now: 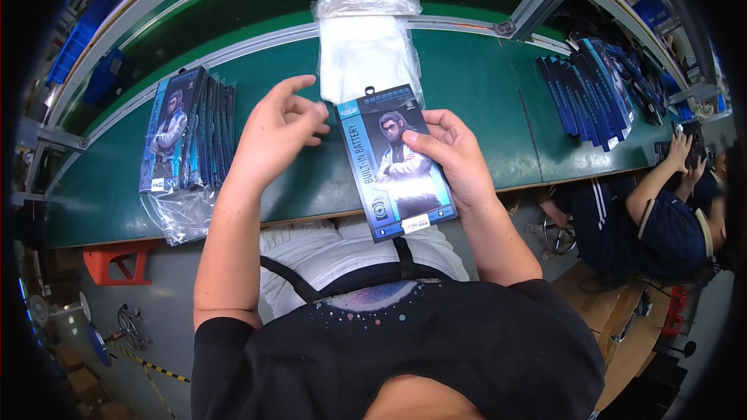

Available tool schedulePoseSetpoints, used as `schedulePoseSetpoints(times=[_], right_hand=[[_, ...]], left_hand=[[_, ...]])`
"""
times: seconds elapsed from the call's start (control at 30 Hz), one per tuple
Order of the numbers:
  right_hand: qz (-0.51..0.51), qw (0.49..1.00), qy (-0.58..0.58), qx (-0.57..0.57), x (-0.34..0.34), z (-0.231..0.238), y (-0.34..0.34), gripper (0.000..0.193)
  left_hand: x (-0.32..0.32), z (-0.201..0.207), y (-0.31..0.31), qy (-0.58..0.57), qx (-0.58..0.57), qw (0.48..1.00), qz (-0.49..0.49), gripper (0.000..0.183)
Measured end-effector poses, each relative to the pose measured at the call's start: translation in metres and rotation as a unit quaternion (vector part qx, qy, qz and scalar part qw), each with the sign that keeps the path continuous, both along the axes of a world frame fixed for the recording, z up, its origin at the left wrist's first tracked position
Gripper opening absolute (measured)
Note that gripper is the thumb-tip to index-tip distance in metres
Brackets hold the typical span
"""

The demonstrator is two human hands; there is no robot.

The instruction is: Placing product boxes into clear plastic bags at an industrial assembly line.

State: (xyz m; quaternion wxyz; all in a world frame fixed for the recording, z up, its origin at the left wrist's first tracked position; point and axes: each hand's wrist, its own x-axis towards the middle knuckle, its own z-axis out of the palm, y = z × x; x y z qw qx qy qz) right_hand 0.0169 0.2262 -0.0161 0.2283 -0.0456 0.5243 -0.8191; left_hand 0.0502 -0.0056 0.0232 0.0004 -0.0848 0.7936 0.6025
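We held a flat blue retail box in our right hand, thumb across its printed front, above the near edge of the green bench. Our left hand hovered just beside the box, empty, fingers loosely spread. A stack of clear bags lay beyond both hands; bagged boxes stood further out from our left hand.

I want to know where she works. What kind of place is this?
Probably a factory packing line: a long green workbench, stacks of matching blue retail boxes, and a pile of clear plastic bags.
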Motion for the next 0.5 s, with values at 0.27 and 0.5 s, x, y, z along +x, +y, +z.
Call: schedulePoseSetpoints(times=[0.27,0.5], right_hand=[[-0.003,1.000,0.023,-0.008,0.011,-0.001,-0.008,0.046],[-0.045,0.997,0.054,-0.020,0.016,-0.009,-0.008,0.055]], left_hand=[[-0.014,-0.030,0.024,-0.042,0.210,0.975,0.061,0.044],[-0.006,-0.027,0.028,-0.064,0.210,0.975,0.045,0.030]])
